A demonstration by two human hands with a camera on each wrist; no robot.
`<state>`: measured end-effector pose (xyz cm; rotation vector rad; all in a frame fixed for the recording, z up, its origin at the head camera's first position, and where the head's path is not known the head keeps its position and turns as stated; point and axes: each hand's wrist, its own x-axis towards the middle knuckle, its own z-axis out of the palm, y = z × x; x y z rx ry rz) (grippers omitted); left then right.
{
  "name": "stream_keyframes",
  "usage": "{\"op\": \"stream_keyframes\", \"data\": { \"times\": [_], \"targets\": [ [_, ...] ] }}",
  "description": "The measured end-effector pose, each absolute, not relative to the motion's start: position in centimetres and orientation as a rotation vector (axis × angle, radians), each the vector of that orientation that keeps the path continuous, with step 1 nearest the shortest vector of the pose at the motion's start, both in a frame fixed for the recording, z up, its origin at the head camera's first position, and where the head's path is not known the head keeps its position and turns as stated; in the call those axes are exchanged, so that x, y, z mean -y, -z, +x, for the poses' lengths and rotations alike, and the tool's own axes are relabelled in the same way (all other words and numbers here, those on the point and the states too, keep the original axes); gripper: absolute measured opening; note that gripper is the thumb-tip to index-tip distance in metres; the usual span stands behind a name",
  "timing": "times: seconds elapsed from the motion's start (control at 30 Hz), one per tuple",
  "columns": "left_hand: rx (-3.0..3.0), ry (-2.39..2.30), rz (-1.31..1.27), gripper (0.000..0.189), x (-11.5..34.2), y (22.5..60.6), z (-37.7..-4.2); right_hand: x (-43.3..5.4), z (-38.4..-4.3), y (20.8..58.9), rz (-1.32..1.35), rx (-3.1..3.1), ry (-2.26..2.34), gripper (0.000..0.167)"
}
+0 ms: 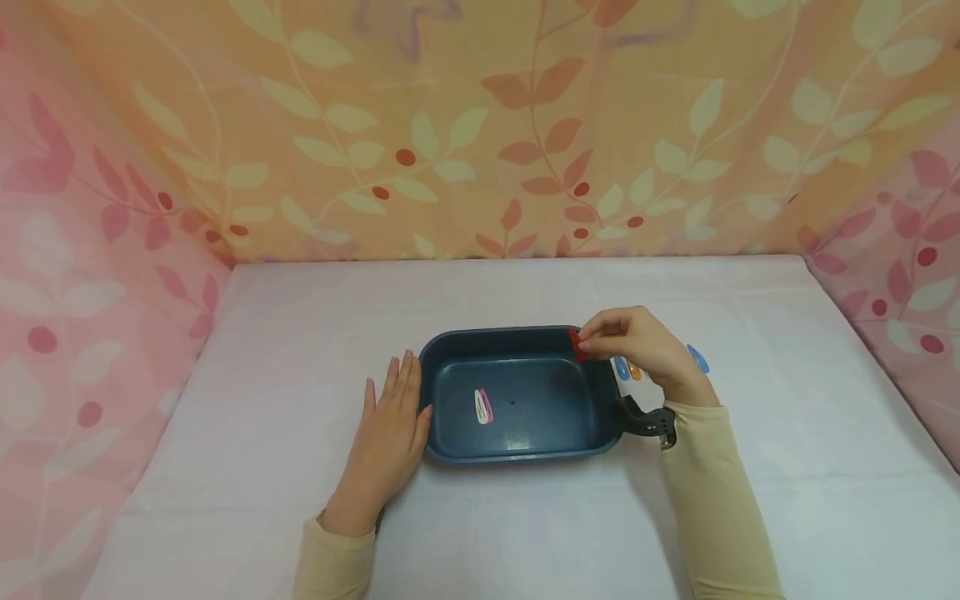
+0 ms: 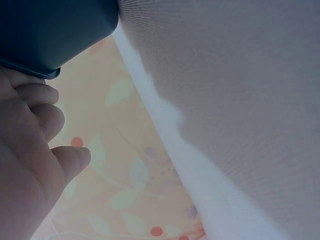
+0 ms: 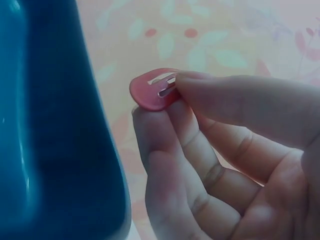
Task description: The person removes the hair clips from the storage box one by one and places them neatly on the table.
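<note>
A red snap hair clip is pinched between the thumb and fingers of my right hand, held over the back right corner of a dark blue basin. My left hand rests against the basin's left side with its fingers straight. In the left wrist view, those fingers touch the underside of the basin's rim. A white hair clip and a pink hair clip lie side by side on the basin floor, left of centre.
Beyond the basin's right side, partly hidden by my right hand, lie a blue clip, an orange clip and another blue clip. A black strap circles the right wrist. Patterned cloth hangs behind the white-covered table.
</note>
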<state>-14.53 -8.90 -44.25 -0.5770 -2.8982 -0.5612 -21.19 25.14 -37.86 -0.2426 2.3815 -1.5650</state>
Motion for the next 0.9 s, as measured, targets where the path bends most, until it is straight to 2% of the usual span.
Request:
{"op": "stream_keyframes", "data": {
  "times": [0.9],
  "targets": [
    [2.924,0.579,-0.563,0.063,8.9,44.3,-14.6,-30.3,-20.4,38.5,-0.092,-2.502,1.556,0.023]
  ]
}}
